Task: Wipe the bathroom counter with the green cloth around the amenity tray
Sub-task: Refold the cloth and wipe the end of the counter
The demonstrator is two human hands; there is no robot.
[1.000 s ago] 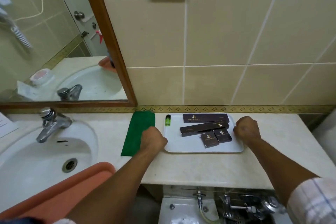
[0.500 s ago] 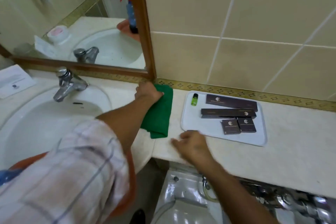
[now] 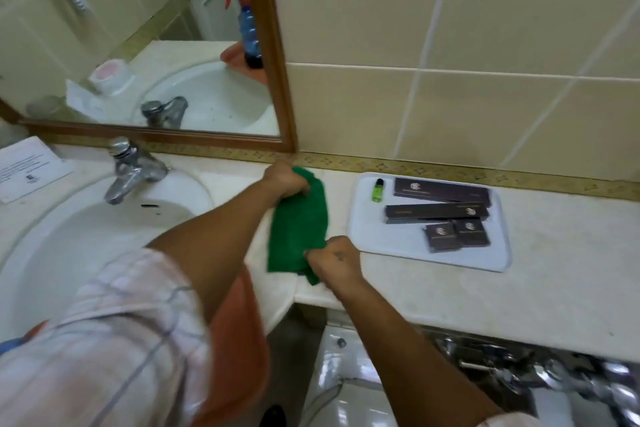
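Note:
The green cloth (image 3: 298, 225) lies stretched on the beige counter (image 3: 561, 274) between the sink and the tray. My left hand (image 3: 284, 178) is shut on the cloth's far end, close to the wall border. My right hand (image 3: 334, 258) grips the cloth's near end by the counter's front edge. The white amenity tray (image 3: 374, 232) sits just right of the cloth. It carries a small green bottle (image 3: 377, 190) and several dark boxes (image 3: 441, 210).
A white sink (image 3: 69, 253) with a chrome tap (image 3: 130, 168) is on the left, a paper card (image 3: 29, 166) beside it. The wood-framed mirror (image 3: 273, 55) hangs above. An orange basin (image 3: 235, 340) sits under my left arm. Chrome pipes (image 3: 540, 378) run below the counter.
My left hand moved from the tray's left edge to the cloth's far end and closed on it. My right hand left the tray's right side and took the cloth's near end.

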